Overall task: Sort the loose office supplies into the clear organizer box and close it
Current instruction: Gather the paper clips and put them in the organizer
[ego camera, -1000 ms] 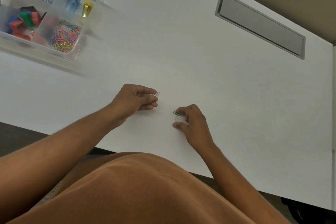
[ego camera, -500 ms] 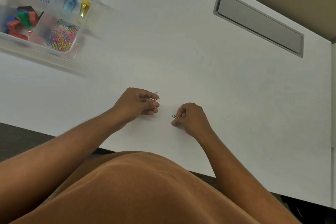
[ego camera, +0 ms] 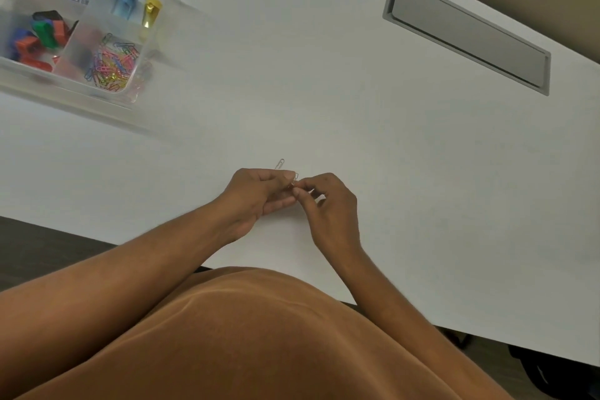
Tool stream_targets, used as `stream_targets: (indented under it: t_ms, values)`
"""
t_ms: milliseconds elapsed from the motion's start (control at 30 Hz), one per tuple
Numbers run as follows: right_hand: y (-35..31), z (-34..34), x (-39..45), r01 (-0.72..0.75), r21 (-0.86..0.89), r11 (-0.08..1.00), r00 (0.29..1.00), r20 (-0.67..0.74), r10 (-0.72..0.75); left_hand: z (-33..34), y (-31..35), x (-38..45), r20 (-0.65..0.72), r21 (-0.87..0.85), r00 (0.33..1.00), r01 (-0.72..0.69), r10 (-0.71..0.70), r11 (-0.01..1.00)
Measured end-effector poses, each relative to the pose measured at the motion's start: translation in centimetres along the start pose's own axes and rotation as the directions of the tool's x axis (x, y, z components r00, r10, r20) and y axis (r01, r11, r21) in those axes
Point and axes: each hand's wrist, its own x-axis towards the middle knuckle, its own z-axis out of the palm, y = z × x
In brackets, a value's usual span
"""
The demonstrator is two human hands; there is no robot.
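Paper clips, small wire ones (ego camera: 293, 177), pinched between fingertips of both hands at near middle of white table (ego camera: 324, 91); exact count unclear. Left hand (ego camera: 256, 195) curled, thumb and forefinger clamped on clips, one pale clip (ego camera: 280, 164) sticking up past knuckles. Right hand (ego camera: 328, 201) curled, fingertips meeting left hand's at clips. Clear plastic organizer box (ego camera: 97, 94) far left, well apart, open; compartments hold coloured paper clips (ego camera: 112, 65), binder clips (ego camera: 39, 39). Grey cable hatch (ego camera: 467, 32) far right.
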Motion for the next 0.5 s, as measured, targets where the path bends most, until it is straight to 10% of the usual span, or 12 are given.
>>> stream_targets:
  t_ms: [500]
  values:
    - [2.6, -1.7, -0.6, -0.124, -0.283, 0.951, 0.979, 0.119, 0.163, -2.4, 1.9, 0.0, -0.095, 0.306, 0.957, -0.233, 0.273, 0.923]
